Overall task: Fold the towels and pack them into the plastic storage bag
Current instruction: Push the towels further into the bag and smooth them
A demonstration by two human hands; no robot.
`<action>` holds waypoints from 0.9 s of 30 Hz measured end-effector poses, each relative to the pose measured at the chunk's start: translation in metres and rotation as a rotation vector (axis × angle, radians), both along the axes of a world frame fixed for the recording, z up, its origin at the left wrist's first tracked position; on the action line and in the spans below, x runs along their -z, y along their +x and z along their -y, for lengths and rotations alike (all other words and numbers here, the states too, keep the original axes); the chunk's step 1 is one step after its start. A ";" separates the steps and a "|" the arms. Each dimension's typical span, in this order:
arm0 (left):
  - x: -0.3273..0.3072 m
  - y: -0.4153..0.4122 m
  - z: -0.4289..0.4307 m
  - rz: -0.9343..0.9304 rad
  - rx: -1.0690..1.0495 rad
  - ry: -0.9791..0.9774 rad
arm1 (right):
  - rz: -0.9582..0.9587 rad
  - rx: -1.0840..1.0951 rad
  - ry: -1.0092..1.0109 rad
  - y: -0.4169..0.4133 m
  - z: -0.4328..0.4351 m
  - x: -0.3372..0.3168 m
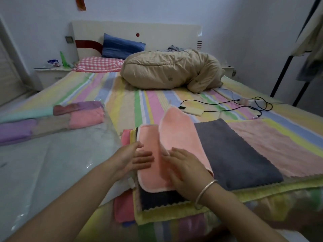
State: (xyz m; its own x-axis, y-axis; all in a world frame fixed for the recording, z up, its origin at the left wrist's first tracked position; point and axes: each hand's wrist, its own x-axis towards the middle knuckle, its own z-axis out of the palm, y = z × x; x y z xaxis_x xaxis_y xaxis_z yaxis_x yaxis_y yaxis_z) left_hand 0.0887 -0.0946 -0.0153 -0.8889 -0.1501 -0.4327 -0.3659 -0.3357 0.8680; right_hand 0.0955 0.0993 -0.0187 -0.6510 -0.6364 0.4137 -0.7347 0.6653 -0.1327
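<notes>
Fingers [145,158] of my left hand [132,159] and right hand [185,170] lie flat, spread on the half-folded peach towel [174,137]; plastic storage bag [52,163] at nine o'clock.

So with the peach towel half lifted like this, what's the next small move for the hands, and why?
Probably the right hand should carry the raised half of the peach towel over to the left and lay it on the flat half. That flap stands up along the middle crease, while the left hand pins the flat half on the towel stack, so the fold is only half made.
</notes>
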 end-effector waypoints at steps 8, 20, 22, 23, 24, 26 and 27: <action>0.009 -0.049 0.020 -0.032 0.003 -0.227 | 0.229 -0.231 -0.014 0.007 0.010 0.023; 0.024 -0.112 0.024 -0.127 0.115 -0.814 | 0.187 -0.379 -0.186 0.005 -0.009 0.035; 0.029 -0.111 0.028 -0.147 0.089 -0.843 | 0.167 -0.396 -0.194 0.004 -0.014 0.032; 0.032 -0.110 0.030 -0.162 0.065 -0.866 | 0.163 -0.396 -0.193 0.004 -0.014 0.032; 0.035 -0.108 0.032 -0.167 0.043 -0.901 | 0.160 -0.396 -0.191 0.004 -0.014 0.033; 0.040 -0.104 0.035 -0.163 0.024 -0.984 | 0.148 -0.392 -0.164 0.007 -0.011 0.036; 0.043 -0.102 0.036 -0.168 0.029 -1.013 | 0.140 -0.390 -0.141 0.008 -0.009 0.037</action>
